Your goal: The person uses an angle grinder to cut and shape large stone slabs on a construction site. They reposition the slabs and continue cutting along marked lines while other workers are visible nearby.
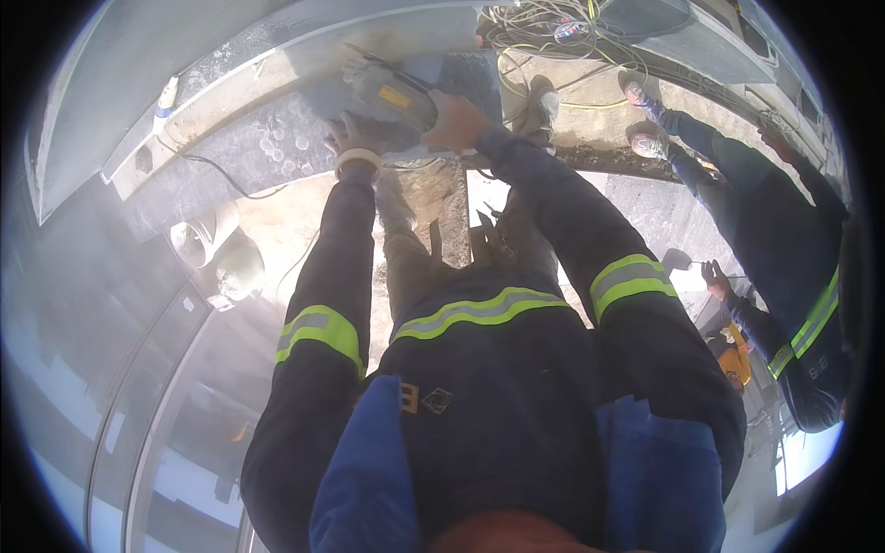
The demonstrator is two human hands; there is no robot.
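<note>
My right hand (454,122) is wrapped round the rear of a grey handheld power tool (392,95) with a yellow label. A thin dark edge runs along the tool's upper side; its working end is hazy, and I cannot make out its exact kind. Just left of and below the tool, my left hand (348,136) has its fingers spread and holds nothing. It is over or on a dark grey slab (249,147), and a pale band circles that wrist. Whitish round marks dot the slab left of this hand.
At right stands another person (765,194) in dark clothes, one hand on a thin handle. Tangled cables (544,32) lie at the far side. Left are a white bucket (205,235), a black cord (230,184) and a white-and-blue bottle (166,100). Glass panels (92,369) line the left.
</note>
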